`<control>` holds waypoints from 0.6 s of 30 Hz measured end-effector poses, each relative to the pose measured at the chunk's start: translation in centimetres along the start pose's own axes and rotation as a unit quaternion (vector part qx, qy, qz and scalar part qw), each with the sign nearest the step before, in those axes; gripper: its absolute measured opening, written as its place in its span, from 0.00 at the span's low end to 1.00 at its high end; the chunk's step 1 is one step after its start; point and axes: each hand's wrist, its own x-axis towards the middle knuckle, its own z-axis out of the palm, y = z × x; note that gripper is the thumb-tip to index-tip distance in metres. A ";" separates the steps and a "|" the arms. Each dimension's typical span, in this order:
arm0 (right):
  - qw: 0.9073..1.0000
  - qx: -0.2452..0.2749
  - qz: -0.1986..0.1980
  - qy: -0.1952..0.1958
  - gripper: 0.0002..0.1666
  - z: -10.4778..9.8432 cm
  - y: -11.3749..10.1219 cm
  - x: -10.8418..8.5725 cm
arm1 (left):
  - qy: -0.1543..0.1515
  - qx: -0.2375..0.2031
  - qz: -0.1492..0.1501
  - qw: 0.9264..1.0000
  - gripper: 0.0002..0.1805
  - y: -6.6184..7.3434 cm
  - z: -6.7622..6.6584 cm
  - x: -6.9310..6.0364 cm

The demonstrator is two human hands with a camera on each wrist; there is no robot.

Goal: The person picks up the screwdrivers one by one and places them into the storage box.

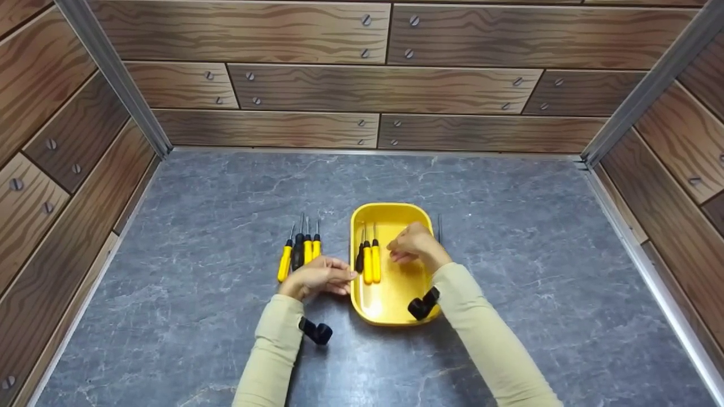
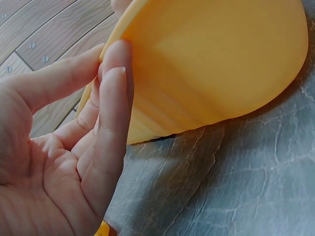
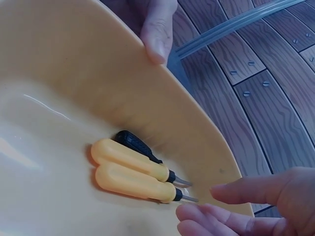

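My left hand (image 1: 321, 278) pinches the left rim of a yellow plastic tray (image 1: 396, 305) between thumb and fingers. The left wrist view shows that hand (image 2: 74, 132) with its fingertips against the tray wall (image 2: 211, 59). Inside the tray, along its left side, lie a black-handled screwdriver (image 3: 135, 143) and two yellow-handled screwdrivers (image 1: 367, 263), shafts pointing to the far end. Over the tray, just right of them, hovers my right hand (image 1: 417, 246). In the right wrist view this hand (image 3: 261, 201) holds nothing, thumb and fingers apart near the shaft tips.
Left of the tray, several screwdrivers lie side by side, among them a yellow one (image 1: 284, 263) and a black one (image 1: 297, 254). A thin metal shaft (image 1: 440, 226) shows beyond the tray's right side, partly hidden by my right arm. Wood-patterned walls (image 1: 384, 87) enclose the grey marbled table (image 1: 186, 237).
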 end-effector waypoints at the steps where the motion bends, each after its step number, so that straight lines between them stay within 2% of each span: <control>1: 1.000 0.000 -0.002 0.001 0.12 -0.2 0.0 -0.1 | 0.000 0.000 0.000 1.000 0.02 0.0 0.0 0.0; 9: 0.999 0.014 -0.038 -0.016 0.15 -1.2 0.2 -0.8 | -0.010 0.014 0.005 1.000 0.03 -0.3 -0.1 0.3; 18: 0.998 0.030 -0.042 -0.026 0.19 -2.2 0.5 -0.9 | -0.004 0.006 0.005 1.000 0.02 -0.2 -0.1 0.1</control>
